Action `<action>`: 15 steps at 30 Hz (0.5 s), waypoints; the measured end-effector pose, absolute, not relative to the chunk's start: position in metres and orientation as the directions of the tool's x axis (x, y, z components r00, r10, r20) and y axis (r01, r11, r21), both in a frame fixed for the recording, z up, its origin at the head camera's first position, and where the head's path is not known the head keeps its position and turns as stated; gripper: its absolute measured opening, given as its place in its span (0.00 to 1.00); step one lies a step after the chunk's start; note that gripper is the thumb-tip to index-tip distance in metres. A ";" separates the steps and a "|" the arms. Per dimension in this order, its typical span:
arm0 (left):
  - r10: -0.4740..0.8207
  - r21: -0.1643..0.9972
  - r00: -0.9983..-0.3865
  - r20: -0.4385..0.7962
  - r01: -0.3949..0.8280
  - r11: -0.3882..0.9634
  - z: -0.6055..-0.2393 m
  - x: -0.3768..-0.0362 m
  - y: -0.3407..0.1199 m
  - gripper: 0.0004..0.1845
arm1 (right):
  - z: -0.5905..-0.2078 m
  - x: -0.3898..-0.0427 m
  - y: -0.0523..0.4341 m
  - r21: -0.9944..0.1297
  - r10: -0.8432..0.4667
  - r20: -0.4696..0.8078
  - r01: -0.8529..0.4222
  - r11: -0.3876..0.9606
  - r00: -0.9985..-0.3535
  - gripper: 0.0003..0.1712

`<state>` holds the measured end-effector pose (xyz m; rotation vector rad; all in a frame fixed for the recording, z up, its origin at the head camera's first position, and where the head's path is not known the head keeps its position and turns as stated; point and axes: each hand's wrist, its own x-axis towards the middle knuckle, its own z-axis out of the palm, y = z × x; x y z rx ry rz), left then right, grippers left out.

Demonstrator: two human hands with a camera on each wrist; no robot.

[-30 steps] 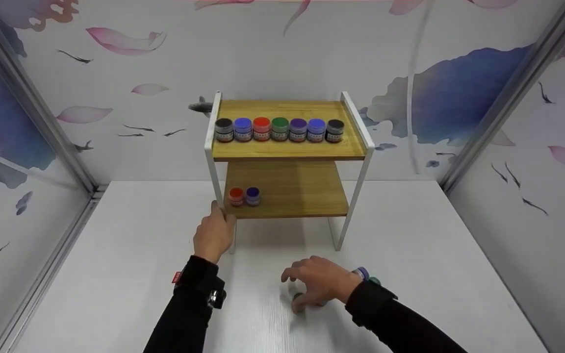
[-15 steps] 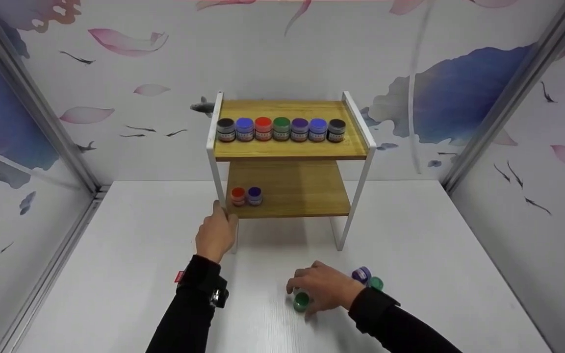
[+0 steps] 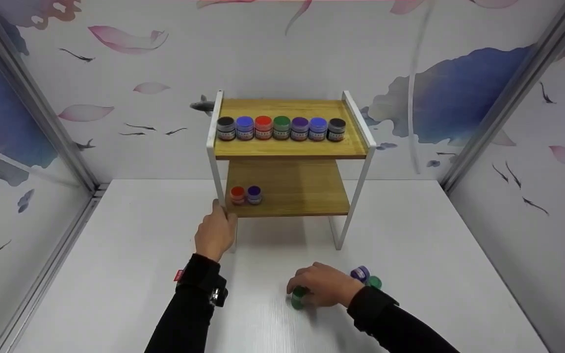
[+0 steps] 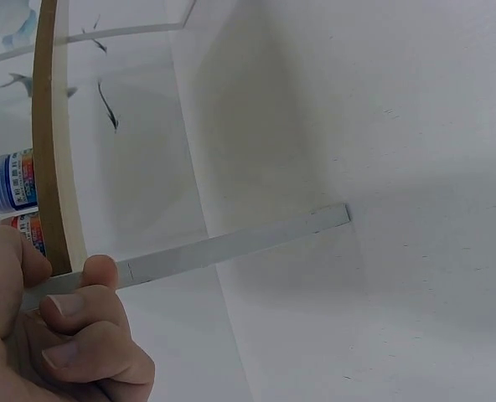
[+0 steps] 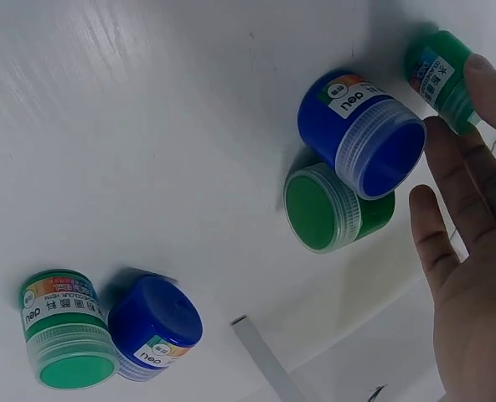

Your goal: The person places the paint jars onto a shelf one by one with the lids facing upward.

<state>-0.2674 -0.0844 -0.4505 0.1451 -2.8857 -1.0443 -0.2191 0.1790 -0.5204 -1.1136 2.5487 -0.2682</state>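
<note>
My left hand [image 3: 215,234] grips the white front left leg [image 4: 231,243] of a small two-tier shelf [image 3: 292,152], just below the lower board. Low over the table, my right hand [image 3: 324,284] pinches a green paint jar [image 5: 436,79] between thumb and fingertips. Close to those fingers lie a blue paint jar [image 5: 361,134] and a second green paint jar [image 5: 336,209], both on their sides; the hand hides them in the head view. Farther right, another blue paint jar [image 3: 360,273] and green paint jar [image 3: 374,282] lie side by side.
Several paint jars with black, blue, red, green and purple lids [image 3: 281,128] stand in a row on the top board. On the lower board, a red-lidded jar [image 3: 237,195] and a purple-lidded jar [image 3: 254,195] stand at the left. Patterned walls [image 3: 282,49] enclose the white table [image 3: 410,235].
My right hand has moved slightly right and its fingers have closed around the green paint jar, which has tipped a little. The left hand stays on the shelf leg.
</note>
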 end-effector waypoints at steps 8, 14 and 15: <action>-0.122 0.644 -0.992 0.017 -0.083 0.761 -0.451 -0.266 -0.084 0.32 | -0.523 -0.223 0.182 -0.368 -0.725 -0.223 -0.633 0.681 -0.651 0.22; -0.123 0.648 -0.992 0.032 -0.074 0.758 -0.450 -0.266 -0.084 0.33 | -0.520 -0.225 0.184 -0.349 -0.686 -0.196 -0.604 0.717 -0.701 0.17; -0.123 0.648 -0.992 0.029 -0.075 0.758 -0.450 -0.267 -0.084 0.33 | -0.520 -0.225 0.183 -0.343 -0.684 -0.184 -0.606 0.718 -0.706 0.16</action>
